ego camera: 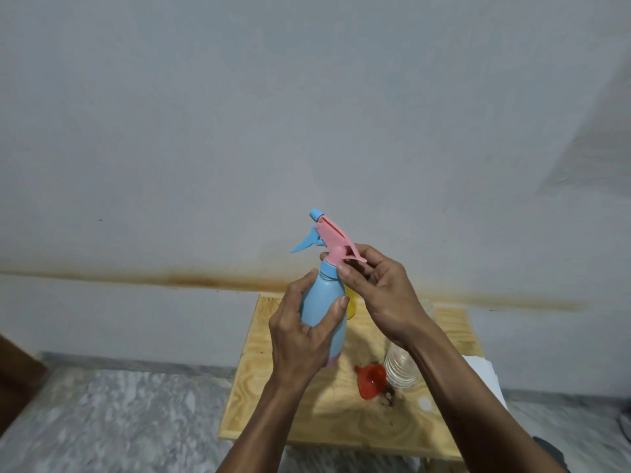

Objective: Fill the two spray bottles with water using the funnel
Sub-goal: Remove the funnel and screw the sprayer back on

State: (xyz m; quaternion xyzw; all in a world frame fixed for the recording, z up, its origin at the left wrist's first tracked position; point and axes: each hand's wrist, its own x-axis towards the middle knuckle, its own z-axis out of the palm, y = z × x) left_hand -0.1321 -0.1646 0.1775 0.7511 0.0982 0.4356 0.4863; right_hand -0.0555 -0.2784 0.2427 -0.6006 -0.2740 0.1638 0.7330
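I hold a light blue spray bottle up above the small wooden table. My left hand grips its body. My right hand pinches the pink spray head at the neck; the head has a blue trigger and nozzle and tilts to the left. Behind the blue bottle, a bit of a yellow bottle shows, mostly hidden. A red funnel lies on its side on the table. Beside it stands a clear plastic water bottle, partly covered by my right forearm.
The table stands against a grey wall with a rusty stain line. A white cloth or paper lies at the table's right edge. The marbled grey floor spreads to the left. A dark object sits at lower right.
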